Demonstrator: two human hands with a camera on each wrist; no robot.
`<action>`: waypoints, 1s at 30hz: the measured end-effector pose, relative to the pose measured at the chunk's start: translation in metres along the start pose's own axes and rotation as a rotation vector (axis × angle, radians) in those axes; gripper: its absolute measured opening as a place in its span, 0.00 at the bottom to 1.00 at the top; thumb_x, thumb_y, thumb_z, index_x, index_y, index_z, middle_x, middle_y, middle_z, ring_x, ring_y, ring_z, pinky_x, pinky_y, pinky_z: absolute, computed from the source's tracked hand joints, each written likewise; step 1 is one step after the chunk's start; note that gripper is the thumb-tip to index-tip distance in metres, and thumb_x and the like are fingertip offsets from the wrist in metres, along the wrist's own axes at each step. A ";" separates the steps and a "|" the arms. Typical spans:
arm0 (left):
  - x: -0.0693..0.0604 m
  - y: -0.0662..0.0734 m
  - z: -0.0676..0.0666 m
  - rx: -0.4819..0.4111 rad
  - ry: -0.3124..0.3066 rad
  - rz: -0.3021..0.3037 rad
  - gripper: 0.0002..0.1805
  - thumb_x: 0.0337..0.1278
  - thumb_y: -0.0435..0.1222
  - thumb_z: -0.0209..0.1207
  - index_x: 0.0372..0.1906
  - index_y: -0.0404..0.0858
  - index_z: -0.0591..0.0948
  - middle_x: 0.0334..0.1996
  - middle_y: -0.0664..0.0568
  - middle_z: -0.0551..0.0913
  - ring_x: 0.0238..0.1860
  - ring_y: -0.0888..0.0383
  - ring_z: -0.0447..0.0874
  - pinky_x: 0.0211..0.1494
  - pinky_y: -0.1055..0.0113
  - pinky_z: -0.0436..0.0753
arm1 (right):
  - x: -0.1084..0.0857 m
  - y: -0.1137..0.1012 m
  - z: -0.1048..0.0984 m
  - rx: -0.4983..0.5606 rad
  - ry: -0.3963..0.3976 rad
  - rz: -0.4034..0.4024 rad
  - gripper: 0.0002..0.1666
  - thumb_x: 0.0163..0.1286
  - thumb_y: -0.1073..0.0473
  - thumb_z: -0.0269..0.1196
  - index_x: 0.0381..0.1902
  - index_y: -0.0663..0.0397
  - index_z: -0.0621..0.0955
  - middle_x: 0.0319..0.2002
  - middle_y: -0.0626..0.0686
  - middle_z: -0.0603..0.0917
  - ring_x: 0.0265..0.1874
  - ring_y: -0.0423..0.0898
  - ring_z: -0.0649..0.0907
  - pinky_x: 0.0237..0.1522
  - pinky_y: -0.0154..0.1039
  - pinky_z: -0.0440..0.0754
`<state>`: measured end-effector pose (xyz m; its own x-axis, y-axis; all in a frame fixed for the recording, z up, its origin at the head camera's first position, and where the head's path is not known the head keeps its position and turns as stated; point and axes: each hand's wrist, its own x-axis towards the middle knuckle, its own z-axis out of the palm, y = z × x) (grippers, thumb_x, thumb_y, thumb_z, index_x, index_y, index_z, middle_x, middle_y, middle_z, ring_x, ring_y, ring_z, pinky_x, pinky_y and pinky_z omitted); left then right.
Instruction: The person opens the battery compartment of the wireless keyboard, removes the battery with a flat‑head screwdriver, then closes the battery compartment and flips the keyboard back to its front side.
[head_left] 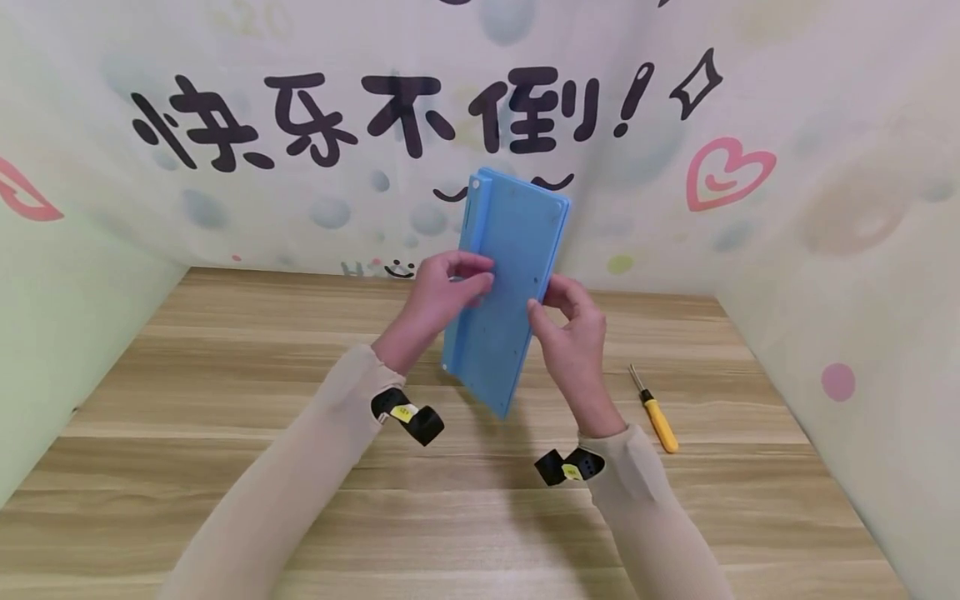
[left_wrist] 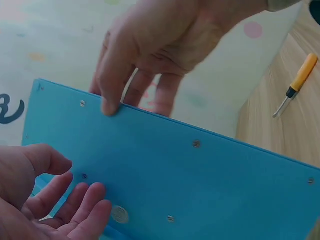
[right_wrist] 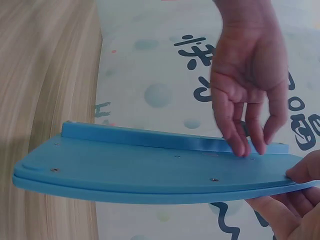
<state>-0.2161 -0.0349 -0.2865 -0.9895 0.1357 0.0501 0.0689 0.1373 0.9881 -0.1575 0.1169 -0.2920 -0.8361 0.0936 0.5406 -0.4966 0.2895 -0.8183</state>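
Observation:
A blue keyboard (head_left: 517, 275) is held up on a slant above the table, its underside with small screws facing me and a raised ridge along one long side. My right hand (head_left: 577, 337) pinches the long edge opposite the ridge, thumb on the underside and fingers behind. Close to the ridge is my left hand (head_left: 442, 296); in the left wrist view its thumb and fingers (left_wrist: 82, 205) are apart, loosely bent and around nothing. The right wrist view has the left fingertips (right_wrist: 245, 145) at the underside; whether they touch it I cannot tell. The key side is hidden.
A screwdriver (head_left: 658, 421) with a yellow handle lies on the wooden table (head_left: 285, 333), right of my right hand. Behind the table hangs a printed cloth (head_left: 315, 200), with light side walls at left and right. Each wrist wears a small black camera (head_left: 408, 414).

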 end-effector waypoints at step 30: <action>-0.025 -0.097 0.014 -0.169 0.042 -0.178 0.11 0.54 0.28 0.59 0.42 0.27 0.79 0.33 0.38 0.81 0.31 0.56 0.81 0.42 0.56 0.81 | 0.026 0.022 -0.022 0.125 0.108 -0.076 0.16 0.61 0.70 0.59 0.48 0.68 0.77 0.36 0.57 0.78 0.36 0.47 0.79 0.28 0.35 0.82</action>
<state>-0.1958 -0.0375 -0.3858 -0.9888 0.0829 -0.1240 -0.1254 -0.0112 0.9920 -0.1852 0.1462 -0.2916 -0.7683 0.1801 0.6142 -0.5884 0.1792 -0.7885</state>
